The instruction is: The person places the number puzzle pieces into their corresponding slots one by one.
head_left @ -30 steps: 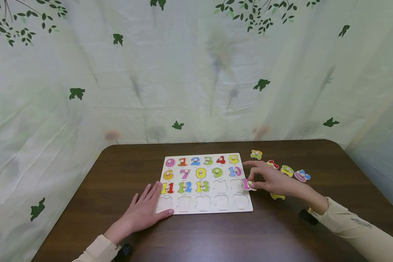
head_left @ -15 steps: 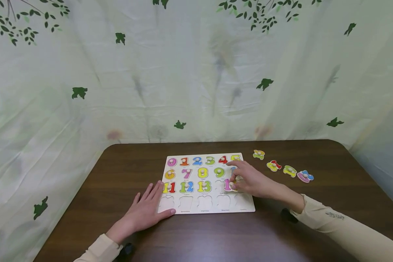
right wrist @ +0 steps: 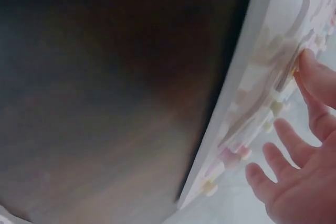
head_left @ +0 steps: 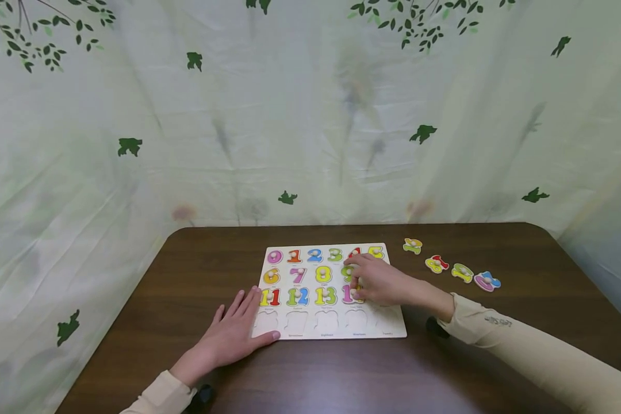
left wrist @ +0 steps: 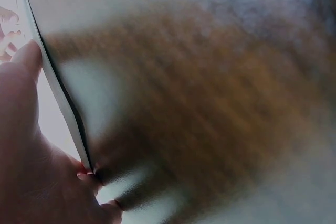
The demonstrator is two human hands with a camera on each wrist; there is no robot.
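A white number puzzle board (head_left: 315,336) lies on the table, with knobbed number pieces filling its upper rows. My left hand (head_left: 222,339) rests flat at its left side, fingers spread along the edge and thumb on the lower left corner. With thumb and index finger, my right hand (head_left: 383,282) pinches a number puzzle piece (head_left: 347,294) with a purple 1, over the third row just right of the 13. Its second digit is mostly covered by the fingers. Whether this piece sits fully in its recess I cannot tell. In the right wrist view, the other fingers stand off the board.
Several loose number pieces (head_left: 462,273) lie to the right of the board. Outlined recesses run along the board's bottom row. Behind the brown table (head_left: 212,253) hangs a pale curtain (head_left: 300,115) printed with leaves.
My right hand has carried the purple-1 piece leftward from the board's right edge to beside the 13. A yellow piece is now hidden behind the right forearm. The left hand stays put.
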